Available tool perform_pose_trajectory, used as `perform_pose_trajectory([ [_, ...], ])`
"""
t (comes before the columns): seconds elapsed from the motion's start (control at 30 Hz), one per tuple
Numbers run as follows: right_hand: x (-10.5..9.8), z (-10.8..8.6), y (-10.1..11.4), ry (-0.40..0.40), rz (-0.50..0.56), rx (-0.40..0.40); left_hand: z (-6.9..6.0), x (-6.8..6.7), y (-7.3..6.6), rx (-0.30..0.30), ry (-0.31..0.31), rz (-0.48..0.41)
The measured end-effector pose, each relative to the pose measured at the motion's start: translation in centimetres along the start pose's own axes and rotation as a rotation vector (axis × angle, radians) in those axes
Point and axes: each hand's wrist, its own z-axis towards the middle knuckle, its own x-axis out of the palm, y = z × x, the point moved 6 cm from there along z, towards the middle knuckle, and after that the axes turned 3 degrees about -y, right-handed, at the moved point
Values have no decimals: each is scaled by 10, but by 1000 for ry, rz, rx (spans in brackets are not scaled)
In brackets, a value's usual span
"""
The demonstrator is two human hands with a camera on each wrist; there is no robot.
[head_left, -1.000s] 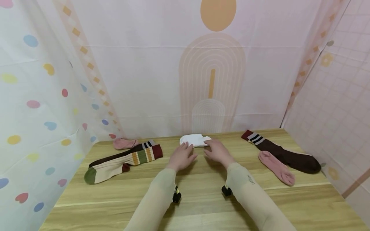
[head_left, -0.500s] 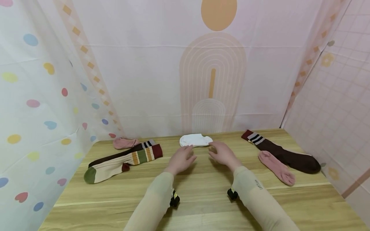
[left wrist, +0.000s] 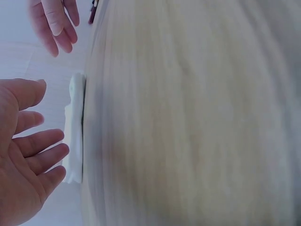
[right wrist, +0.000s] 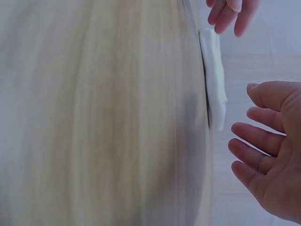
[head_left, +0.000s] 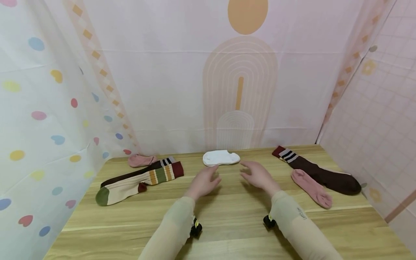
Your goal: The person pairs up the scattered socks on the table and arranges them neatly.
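Observation:
A white ankle sock (head_left: pixel 221 157) lies flat near the table's back edge, toe to the left. My left hand (head_left: pixel 203 181) hovers just in front of its left end, fingers loosely extended and nothing in them. Off the sock's right end, my right hand (head_left: pixel 258 176) is held over the wood with relaxed fingers, also holding nothing. In the left wrist view the left hand's fingers (left wrist: pixel 44 150) spread near the white sock (left wrist: pixel 75 127). The right wrist view has the white sock (right wrist: pixel 214 80) apart from the right hand (right wrist: pixel 277 141).
At left on the wooden table (head_left: pixel 227 231) lie a pink sock (head_left: pixel 142 160), a dark striped sock (head_left: pixel 130 177) and a cream sock with green toe (head_left: pixel 126 189). At right lie a dark brown sock (head_left: pixel 320 175) and a pink sock (head_left: pixel 312 188). Patterned curtains (head_left: pixel 162 90) surround the table.
Both hands have drawn back from the white sock, the right one moving right and toward the body, the left one slightly nearer. The socks stay where they lay.

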Motion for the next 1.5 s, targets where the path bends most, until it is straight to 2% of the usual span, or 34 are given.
perform_pose_trajectory([
  [0.23,-17,-18,-8,-46,12,-8,-1,0,-9,-50,9,-78],
  [0.4,-28,-30,-14,-87,17,-13,-2,2,-18,-44,1,-137],
  [0.8,-54,-57,-30,-84,48,30,-4,11,-35,-58,-7,-293],
  [1.07,-70,-81,-45,-118,91,90,-7,19,-45,-86,-1,-359],
  [1.33,-91,-104,-69,-150,75,190,-11,27,-49,-125,-6,-420],
  [1.5,-104,-115,-79,-196,41,217,-13,29,-52,-137,2,-442],
])
